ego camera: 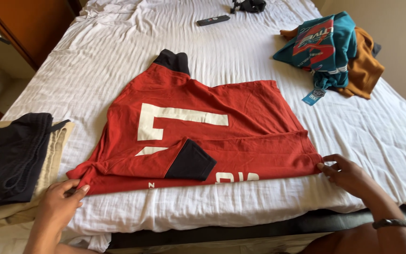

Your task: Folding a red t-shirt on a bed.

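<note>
With the red jersey spread half-folded on the bed, its near corners are pinched by left hand and right hand, so another fold-over probably gets made next.

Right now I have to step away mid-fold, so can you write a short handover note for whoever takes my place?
Left hand pinches the red shirt at its near left corner; right hand pinches the near right corner. The shirt lies flat on the white bed.
Done: near long edge and black-cuffed sleeve folded inward.
Left: far side and black collar still unfolded. Folded dark and beige clothes sit left; a teal and brown heap waits far right.
</note>
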